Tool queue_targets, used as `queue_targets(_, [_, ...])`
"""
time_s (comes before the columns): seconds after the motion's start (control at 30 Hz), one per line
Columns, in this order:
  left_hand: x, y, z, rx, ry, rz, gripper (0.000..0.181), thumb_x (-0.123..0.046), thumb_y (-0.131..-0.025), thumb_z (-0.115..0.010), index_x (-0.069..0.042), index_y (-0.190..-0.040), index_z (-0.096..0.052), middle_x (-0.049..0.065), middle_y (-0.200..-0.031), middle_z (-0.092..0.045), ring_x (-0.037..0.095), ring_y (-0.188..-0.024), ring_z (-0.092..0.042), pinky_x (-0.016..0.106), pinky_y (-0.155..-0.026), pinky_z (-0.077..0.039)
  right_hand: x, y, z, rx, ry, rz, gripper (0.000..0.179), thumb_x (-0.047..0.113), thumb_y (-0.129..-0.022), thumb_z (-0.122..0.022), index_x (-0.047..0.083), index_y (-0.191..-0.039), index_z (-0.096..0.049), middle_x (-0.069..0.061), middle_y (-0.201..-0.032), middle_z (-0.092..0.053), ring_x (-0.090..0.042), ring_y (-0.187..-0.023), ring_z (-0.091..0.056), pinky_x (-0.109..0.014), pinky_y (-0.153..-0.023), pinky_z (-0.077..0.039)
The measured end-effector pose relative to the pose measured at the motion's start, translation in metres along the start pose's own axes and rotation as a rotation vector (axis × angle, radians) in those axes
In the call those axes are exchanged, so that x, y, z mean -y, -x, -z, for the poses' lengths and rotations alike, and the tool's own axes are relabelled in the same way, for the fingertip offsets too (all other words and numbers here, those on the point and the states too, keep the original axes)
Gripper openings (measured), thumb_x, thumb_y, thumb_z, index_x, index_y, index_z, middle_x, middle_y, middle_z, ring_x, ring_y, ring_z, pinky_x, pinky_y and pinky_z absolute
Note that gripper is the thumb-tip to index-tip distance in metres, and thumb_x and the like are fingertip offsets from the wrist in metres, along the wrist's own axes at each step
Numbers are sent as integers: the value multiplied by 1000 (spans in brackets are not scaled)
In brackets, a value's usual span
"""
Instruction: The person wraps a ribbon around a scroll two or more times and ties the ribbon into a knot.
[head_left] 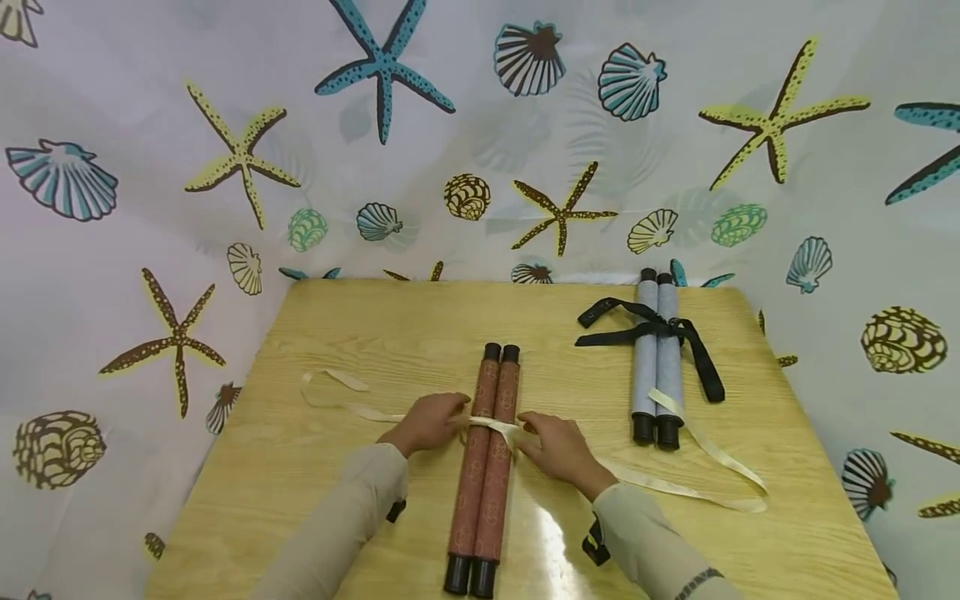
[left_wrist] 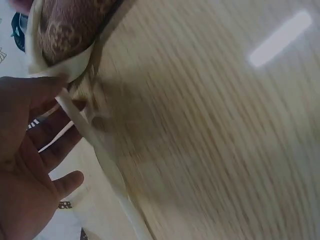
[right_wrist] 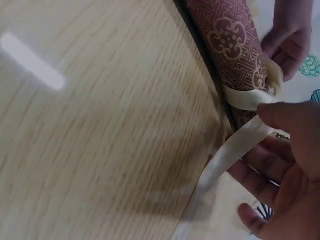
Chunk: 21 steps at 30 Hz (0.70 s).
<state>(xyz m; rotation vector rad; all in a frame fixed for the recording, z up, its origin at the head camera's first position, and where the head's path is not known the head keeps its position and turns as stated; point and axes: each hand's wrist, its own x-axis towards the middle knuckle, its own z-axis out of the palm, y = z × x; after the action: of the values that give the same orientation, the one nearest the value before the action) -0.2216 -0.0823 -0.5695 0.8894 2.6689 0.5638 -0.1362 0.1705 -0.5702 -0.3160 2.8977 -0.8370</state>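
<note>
A scroll (head_left: 474, 492) in red-brown patterned brocade, rolled into two side-by-side rolls with black end knobs, lies lengthwise on the table. A cream ribbon (head_left: 637, 477) wraps around its middle and crosses on top. At the scroll's left side my left hand (head_left: 433, 421) pinches one end of the ribbon, whose tail trails left. Opposite it, my right hand (head_left: 558, 446) pinches the other end between thumb and fingers. In the left wrist view that ribbon tail (left_wrist: 110, 170) runs down from the fingertips. The right wrist view shows the ribbon band (right_wrist: 245, 99) lying against the brocade.
A second scroll (head_left: 645, 367), pale blue-grey with two rolls, lies at the back right, tied with a black ribbon (head_left: 701, 358). The cream ribbon's right tail loops onto its near end. Behind the wooden table (head_left: 390, 325) hangs a shell-print cloth (head_left: 450, 125).
</note>
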Motion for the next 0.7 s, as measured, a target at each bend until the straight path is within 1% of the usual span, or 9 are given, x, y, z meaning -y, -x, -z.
queue_targets(0.07, [-5,-2,-5,14,28,14,22,-21,-99,-62,-9,-116,-70,10,-105,-75,25,-90,-69,46,-87,-52,-1,-5,-6,-5,7,-21,22,28,-96,-67,13,-111,-73,-2,-87,-75,-19,-80,-68,-56,-96,-40])
queue_targets(0.17, [-6,0,4,14,91,27,16,-25,-98,-64,-14,-100,-76,2,-89,-75,12,-72,-62,35,-74,-50,-8,-3,3,-33,-19,-29,10,24,-93,-71,17,-95,-76,6,-73,-71,-11,-68,-60,-55,-95,-36])
queue_targets(0.23, [-1,1,14,16,146,16,16,-24,-98,-64,-13,-96,-76,0,-86,-74,7,-69,-58,30,-69,-48,-16,1,14,-56,-30,-29,7,23,-92,-72,18,-90,-77,9,-76,-72,-8,-69,-60,-53,-93,-36])
queue_targets(0.33, [8,6,30,38,228,8,19,-22,-98,-63,-9,-97,-76,1,-84,-73,7,-69,-58,28,-66,-48,-27,9,25,-58,-49,-23,8,24,-92,-71,19,-89,-78,9,-77,-74,-7,-70,-62,-51,-90,-35])
queue_targets(0.43, [20,12,34,60,242,7,21,-22,-99,-62,-6,-98,-77,2,-85,-73,9,-70,-60,28,-66,-49,-36,17,25,-22,-59,-18,10,27,-93,-70,22,-87,-78,11,-76,-74,-3,-69,-63,-52,-90,-37])
queue_targets(0.5, [27,18,30,61,231,33,21,-22,-99,-63,-7,-97,-77,2,-85,-74,8,-71,-60,28,-66,-49,-41,21,21,-4,-66,-8,11,29,-93,-70,24,-87,-78,13,-77,-74,0,-69,-62,-51,-89,-40])
queue_targets(0.6, [38,26,17,36,238,77,20,-23,-99,-63,-9,-95,-77,2,-86,-74,7,-71,-59,28,-67,-49,-46,25,12,18,-101,-5,12,30,-94,-69,25,-87,-78,15,-77,-73,4,-69,-60,-48,-89,-42])
queue_targets(0.67, [43,30,8,28,295,98,21,-23,-100,-61,-9,-94,-75,3,-87,-72,9,-71,-56,29,-69,-46,-48,27,7,37,-127,-1,13,30,-95,-68,25,-88,-77,15,-78,-72,5,-69,-59,-48,-89,-43])
queue_targets(0.7, [45,32,5,26,351,101,21,-22,-101,-59,-6,-95,-73,5,-88,-71,10,-71,-54,29,-69,-45,-49,28,6,45,-134,4,13,31,-95,-67,25,-89,-77,15,-78,-72,6,-69,-59,-48,-89,-43])
